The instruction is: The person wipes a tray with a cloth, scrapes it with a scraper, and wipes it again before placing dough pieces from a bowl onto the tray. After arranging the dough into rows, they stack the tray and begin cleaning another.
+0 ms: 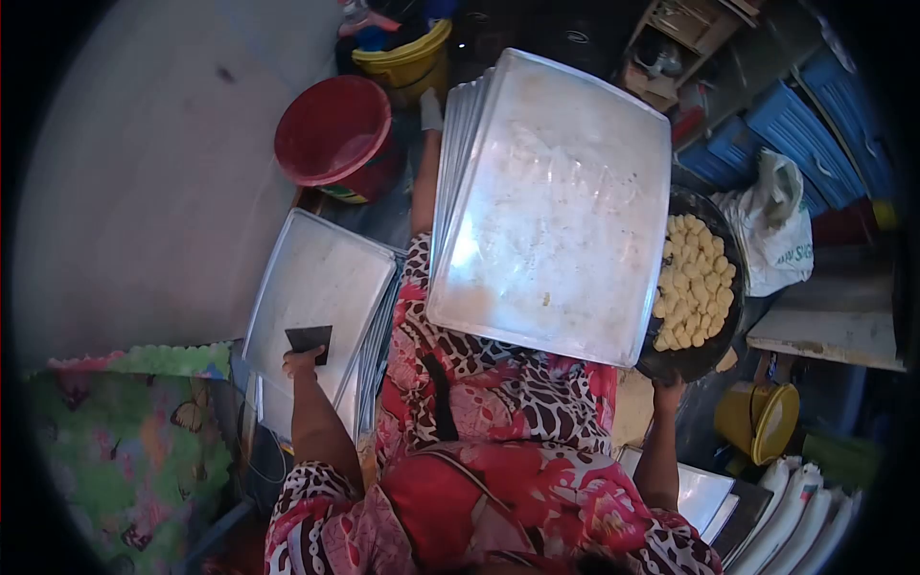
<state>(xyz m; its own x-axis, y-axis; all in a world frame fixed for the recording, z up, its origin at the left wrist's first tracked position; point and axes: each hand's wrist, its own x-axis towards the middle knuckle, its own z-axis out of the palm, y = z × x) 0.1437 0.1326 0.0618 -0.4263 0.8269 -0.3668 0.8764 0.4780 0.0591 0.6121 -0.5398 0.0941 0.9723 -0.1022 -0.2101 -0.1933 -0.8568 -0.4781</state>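
My left hand (303,362) is closed on a dark flat scraper (310,339), which is over the top metal sheet tray of the left stack (316,251). My right hand (668,393) is at the near rim of a round black pan (682,367), its fingers partly hidden at the edge. Pale dough pieces (692,287) lie heaped in the pan. Between my hands, a tall stack of metal sheet trays (561,192) stands in front of my lap; its top tray is bare and covers part of the pan's left side.
A red tub (333,129) and a yellow bucket (407,62) stand at the back left. On the right are a white sack (771,225), blue crates (810,144) and a yellow bucket (770,422). A green flowered cloth (125,460) hangs at the lower left.
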